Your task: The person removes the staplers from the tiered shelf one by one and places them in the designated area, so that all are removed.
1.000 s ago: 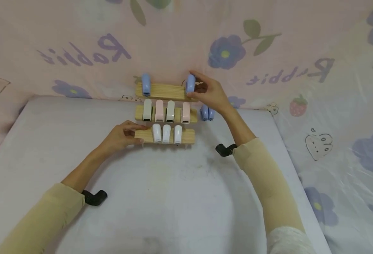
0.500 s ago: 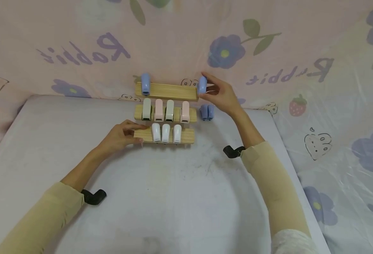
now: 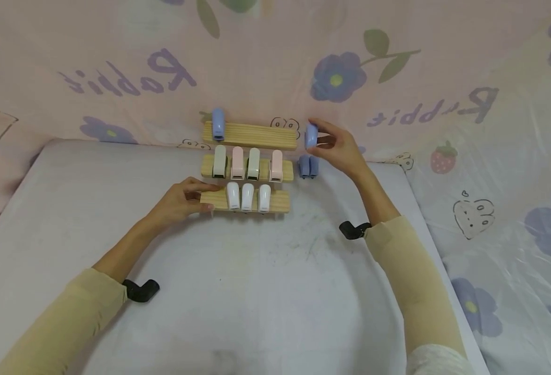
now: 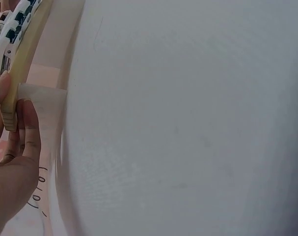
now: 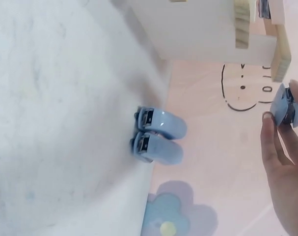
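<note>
In the head view my right hand (image 3: 343,148) pinches a small blue stapler (image 3: 310,136) between thumb and fingers. It is just right of the top wooden board (image 3: 258,136), apart from it. My left hand (image 3: 179,200) grips the left end of the rack's bottom board (image 3: 281,201), thumb on one side, fingers on the other, as the left wrist view shows. Another blue stapler (image 3: 218,125) sits at the top board's left end. Green and pink staplers (image 3: 237,164) stand on the middle board (image 3: 287,171), and white staplers (image 3: 247,197) on the bottom one.
Two blue staplers (image 5: 161,135) stand side by side on the white tabletop (image 3: 237,291), right of the rack and below my right hand. A printed curtain (image 3: 256,62) hangs close behind the rack and along the right side.
My right hand has taken the blue stapler off the top board's right end and moved it right and slightly down. The left hand has stayed on the bottom board.
</note>
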`<action>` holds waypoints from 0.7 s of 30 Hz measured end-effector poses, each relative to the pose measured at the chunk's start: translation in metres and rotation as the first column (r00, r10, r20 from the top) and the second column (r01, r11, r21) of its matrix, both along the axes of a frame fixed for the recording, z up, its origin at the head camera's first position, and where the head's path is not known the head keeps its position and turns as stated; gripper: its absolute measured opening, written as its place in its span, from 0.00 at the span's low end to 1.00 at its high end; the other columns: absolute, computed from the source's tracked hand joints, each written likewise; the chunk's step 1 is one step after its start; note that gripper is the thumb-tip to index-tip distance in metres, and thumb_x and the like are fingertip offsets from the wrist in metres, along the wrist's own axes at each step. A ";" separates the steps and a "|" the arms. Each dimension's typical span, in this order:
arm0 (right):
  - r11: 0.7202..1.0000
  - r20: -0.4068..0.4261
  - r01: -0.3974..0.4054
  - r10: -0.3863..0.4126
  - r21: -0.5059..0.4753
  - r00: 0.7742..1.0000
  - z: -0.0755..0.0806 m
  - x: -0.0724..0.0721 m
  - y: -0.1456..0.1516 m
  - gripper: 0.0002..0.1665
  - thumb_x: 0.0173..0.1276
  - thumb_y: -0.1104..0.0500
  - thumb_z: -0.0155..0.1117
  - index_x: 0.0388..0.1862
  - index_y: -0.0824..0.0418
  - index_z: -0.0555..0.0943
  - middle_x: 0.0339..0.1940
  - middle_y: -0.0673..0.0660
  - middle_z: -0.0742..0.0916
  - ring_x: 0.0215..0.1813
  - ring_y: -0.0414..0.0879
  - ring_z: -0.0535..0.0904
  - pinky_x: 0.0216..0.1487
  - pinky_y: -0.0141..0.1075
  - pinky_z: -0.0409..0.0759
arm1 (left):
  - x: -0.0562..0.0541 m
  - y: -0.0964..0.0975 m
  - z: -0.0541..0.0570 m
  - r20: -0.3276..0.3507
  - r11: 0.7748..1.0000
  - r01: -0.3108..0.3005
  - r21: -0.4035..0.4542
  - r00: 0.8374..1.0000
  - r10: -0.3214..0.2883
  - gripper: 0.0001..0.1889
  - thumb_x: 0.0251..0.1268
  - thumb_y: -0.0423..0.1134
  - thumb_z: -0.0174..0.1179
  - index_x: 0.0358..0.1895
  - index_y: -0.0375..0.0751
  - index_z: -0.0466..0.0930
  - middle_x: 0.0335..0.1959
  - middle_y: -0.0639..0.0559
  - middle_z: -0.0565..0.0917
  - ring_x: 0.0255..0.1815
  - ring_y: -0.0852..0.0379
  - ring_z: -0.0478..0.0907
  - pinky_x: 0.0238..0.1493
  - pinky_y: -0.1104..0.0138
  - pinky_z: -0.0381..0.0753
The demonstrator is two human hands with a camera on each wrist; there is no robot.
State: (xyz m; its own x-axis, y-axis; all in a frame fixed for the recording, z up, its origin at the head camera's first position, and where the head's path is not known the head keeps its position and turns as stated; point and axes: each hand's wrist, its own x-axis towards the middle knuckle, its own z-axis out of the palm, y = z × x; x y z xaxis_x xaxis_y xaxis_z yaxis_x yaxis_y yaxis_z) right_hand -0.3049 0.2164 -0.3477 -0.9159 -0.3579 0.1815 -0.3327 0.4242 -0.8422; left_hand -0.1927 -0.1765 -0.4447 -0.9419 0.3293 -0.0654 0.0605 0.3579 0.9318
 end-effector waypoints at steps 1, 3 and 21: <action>1.000 0.006 0.004 -0.004 0.004 1.000 -0.001 0.000 0.002 0.41 0.61 0.66 0.73 0.73 0.53 0.71 0.66 0.60 0.77 0.56 0.56 0.79 0.59 0.40 0.78 | 0.000 0.000 0.000 0.004 1.000 0.001 0.004 1.000 -0.001 0.27 0.60 0.38 0.72 0.64 0.43 0.79 0.56 0.42 0.72 0.55 0.47 0.68 0.60 0.56 0.69; 1.000 0.020 0.012 -0.012 0.016 1.000 -0.003 0.000 0.005 0.41 0.62 0.66 0.73 0.74 0.53 0.70 0.67 0.59 0.76 0.57 0.56 0.79 0.60 0.40 0.78 | 0.000 0.000 0.001 0.009 1.000 0.002 0.005 1.000 -0.002 0.27 0.60 0.38 0.72 0.64 0.43 0.79 0.56 0.42 0.72 0.56 0.47 0.68 0.60 0.56 0.69; 0.998 0.112 0.061 -0.059 -0.011 0.992 -0.006 0.017 0.022 0.41 0.61 0.72 0.69 0.74 0.65 0.67 0.66 0.69 0.75 0.59 0.62 0.76 0.51 0.31 0.78 | 0.002 0.000 0.003 0.011 1.000 0.011 0.008 1.000 -0.011 0.27 0.61 0.39 0.71 0.64 0.43 0.78 0.57 0.42 0.71 0.56 0.46 0.69 0.58 0.57 0.71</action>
State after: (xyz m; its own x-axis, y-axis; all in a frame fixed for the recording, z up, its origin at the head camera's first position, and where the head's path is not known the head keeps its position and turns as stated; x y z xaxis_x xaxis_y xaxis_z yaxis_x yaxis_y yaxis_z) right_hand -0.2878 0.2387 -0.3533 -0.9506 -0.2997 0.0814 -0.2103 0.4283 -0.8788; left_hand -0.1904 -0.1764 -0.4420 -0.9376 0.3400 -0.0735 0.0536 0.3500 0.9352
